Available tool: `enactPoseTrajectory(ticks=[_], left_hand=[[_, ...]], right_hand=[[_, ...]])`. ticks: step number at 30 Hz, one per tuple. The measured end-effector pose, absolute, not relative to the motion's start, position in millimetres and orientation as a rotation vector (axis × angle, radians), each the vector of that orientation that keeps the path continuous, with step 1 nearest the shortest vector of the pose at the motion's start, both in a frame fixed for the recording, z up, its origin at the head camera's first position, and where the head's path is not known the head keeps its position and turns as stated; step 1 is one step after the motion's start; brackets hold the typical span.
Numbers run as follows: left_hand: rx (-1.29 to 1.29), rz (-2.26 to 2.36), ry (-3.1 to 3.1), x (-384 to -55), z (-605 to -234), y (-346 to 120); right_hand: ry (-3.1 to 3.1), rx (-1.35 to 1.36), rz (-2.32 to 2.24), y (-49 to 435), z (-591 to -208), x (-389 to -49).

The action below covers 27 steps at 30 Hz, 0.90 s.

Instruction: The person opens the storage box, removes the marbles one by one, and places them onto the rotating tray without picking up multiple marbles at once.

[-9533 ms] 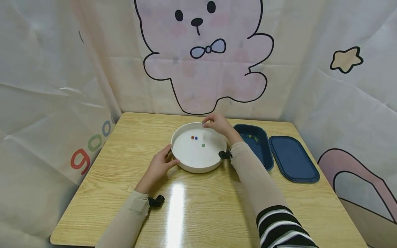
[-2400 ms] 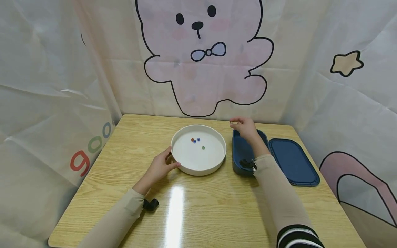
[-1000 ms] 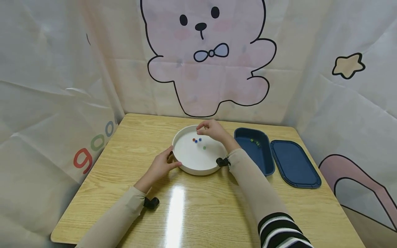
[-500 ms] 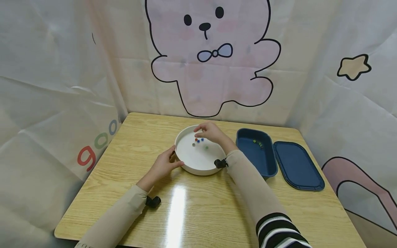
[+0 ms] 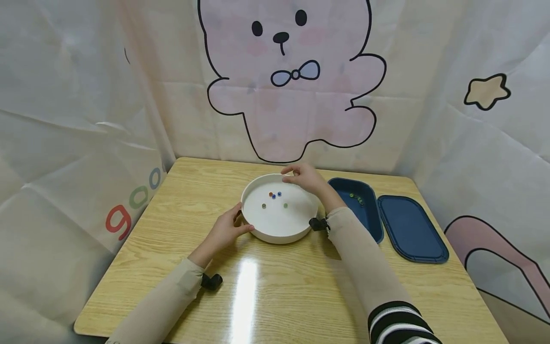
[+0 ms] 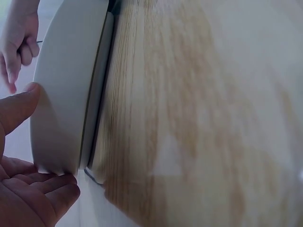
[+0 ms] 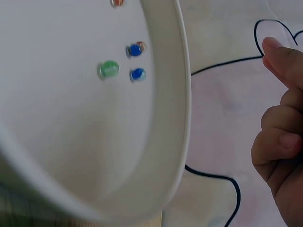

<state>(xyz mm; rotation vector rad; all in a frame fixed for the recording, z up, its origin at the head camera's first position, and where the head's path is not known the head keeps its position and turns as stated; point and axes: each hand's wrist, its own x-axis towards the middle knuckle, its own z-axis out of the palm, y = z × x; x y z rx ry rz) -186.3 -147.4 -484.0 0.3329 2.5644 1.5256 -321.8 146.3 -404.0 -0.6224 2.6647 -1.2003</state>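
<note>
L hand point(image 5: 223, 229) grips white dish point(image 5: 279, 224), ctr of frame; my R hand point(image 5: 307, 179) loosely curled near far rim, nothing visible in it. Beads point(image 5: 273, 197) in dish, more in blue box point(image 5: 368, 210) right of ctr. IMO: brace w/ L, release low, avoids rolling. Backdrop txt point(image 5: 131, 198) mid-left: "goo"; no brands visible.

And it's the wood-grain table point(image 5: 279, 282) carrying a white dish point(image 5: 279, 222) at twelve o'clock, blue box point(image 5: 370, 215) at two, flat blue lid point(image 5: 413, 229) towards three!
</note>
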Motion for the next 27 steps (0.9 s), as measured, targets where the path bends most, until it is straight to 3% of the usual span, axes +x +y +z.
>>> enactPoseTrajectory(ticks=[12, 27], left_hand=[[0.336, 1.532, 2.563, -185, -484, -146], [0.340, 1.514, 2.597, -185, -487, -145]], right_hand=[[2.797, -0.379, -1.269, 203, -397, -313], [2.900, -0.317, -1.358, 261, -397, -309]])
